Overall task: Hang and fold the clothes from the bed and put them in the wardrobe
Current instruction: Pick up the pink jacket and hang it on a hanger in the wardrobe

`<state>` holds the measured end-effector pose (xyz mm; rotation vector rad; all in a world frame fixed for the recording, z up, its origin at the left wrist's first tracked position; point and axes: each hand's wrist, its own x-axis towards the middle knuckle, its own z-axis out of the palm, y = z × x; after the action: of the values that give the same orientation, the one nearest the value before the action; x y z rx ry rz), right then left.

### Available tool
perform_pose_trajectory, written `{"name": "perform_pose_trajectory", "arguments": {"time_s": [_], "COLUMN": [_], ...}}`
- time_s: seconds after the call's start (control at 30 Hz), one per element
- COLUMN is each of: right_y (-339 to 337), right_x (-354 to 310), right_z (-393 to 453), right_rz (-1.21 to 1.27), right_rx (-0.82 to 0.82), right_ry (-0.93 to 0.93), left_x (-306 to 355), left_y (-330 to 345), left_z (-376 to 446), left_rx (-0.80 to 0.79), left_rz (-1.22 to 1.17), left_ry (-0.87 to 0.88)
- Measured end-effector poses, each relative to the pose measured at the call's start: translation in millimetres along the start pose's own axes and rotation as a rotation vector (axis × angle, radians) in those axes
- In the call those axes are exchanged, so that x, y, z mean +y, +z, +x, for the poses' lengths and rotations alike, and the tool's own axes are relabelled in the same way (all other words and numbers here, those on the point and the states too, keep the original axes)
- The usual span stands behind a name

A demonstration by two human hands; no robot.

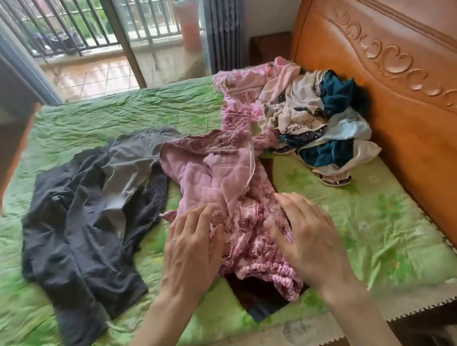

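A pink quilted garment with a rose print [222, 179] lies crumpled in the middle of the green bed cover [365, 215]. My left hand [192, 248] rests flat on its lower left part, fingers straight. My right hand [309, 237] lies on its lower right part, fingers straight and spread. A dark garment [250, 296] peeks out from under the pink one's elastic hem. A black garment [76, 232] with a grey one [133, 156] over it lies spread to the left. A pile of white, teal and pink clothes [320, 119] sits by the headboard.
The carved orange wooden headboard [408, 77] runs along the right side. Behind the bed are a sliding glass door to a railed balcony [92, 43] and a blue curtain [223, 20]. A small dark bedside table [271, 48] stands in the far corner.
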<state>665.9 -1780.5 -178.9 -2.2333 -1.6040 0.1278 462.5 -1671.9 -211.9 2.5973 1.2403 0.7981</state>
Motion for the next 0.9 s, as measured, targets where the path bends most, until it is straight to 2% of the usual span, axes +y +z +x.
{"name": "perform_pose_trajectory", "arguments": {"time_s": [0.23, 0.4, 0.5, 0.73, 0.9], "right_y": [63.9, 140.3, 196.2, 305.4, 353.8], "right_x": [30.8, 42.5, 48.0, 64.1, 77.4], "right_z": [27.4, 44.9, 49.8, 55.4, 58.2], "right_rz": [0.072, 0.131, 0.132, 0.122, 0.079], "right_rx": [-0.047, -0.071, -0.134, -0.311, -0.355], "right_ry": [-0.039, 0.036, 0.082, 0.167, 0.195], "left_x": [-31.4, -65.4, -87.2, -138.3, -161.1], "left_y": [67.3, 125.3, 165.9, 247.9, 292.3], "left_z": [-5.2, -33.3, -57.4, -87.8, -98.4], "left_rx": [-0.001, -0.089, -0.162, -0.235, -0.27], "left_rz": [0.049, 0.009, 0.017, 0.039, 0.066], "left_ry": [-0.097, -0.266, -0.311, -0.326, -0.323]}}
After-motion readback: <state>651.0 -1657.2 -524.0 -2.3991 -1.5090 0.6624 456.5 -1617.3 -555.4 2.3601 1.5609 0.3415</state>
